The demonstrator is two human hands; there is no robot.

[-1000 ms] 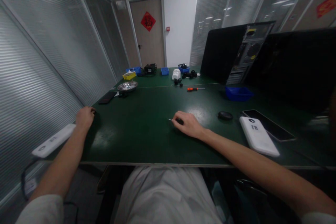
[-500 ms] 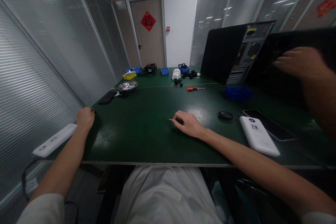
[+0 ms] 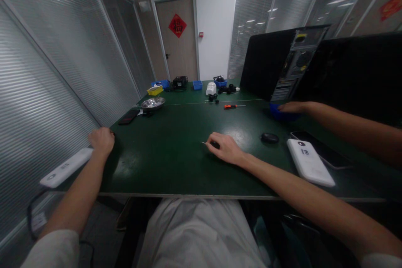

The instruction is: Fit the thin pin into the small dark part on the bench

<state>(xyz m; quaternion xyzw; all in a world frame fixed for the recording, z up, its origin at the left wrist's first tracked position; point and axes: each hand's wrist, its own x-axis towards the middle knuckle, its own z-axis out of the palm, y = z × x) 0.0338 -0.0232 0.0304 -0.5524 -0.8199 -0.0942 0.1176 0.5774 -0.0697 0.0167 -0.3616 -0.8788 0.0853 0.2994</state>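
Note:
My right hand (image 3: 224, 148) rests on the green table (image 3: 163, 159) with its fingers curled round what looks like a small black-handled screwdriver (image 3: 215, 144). A thin pale shaft sticks out to the left past the thumb. At the table's left edge, my left hand (image 3: 102, 140) is closed, knuckles up. Something small and dark shows by its fingertips, too hidden to name. Just below that hand lies a white power bank (image 3: 65, 168). An orange screwdriver (image 3: 230, 106) lies farther back, and a black computer mouse (image 3: 269, 138) is right of my right hand.
A co-worker's hand (image 3: 290, 107) reaches into a blue tray (image 3: 276, 113) on the right. Another white power bank (image 3: 309, 162) lies beside a phone (image 3: 326, 153). Back left are a metal bowl (image 3: 153, 103) and a dark phone (image 3: 128, 117). A computer tower (image 3: 270, 65) stands back right.
A co-worker's arm has come in from the right, first raised, now lowered with its hand in the blue tray. My left hand has shifted slightly; my right hand has stayed still.

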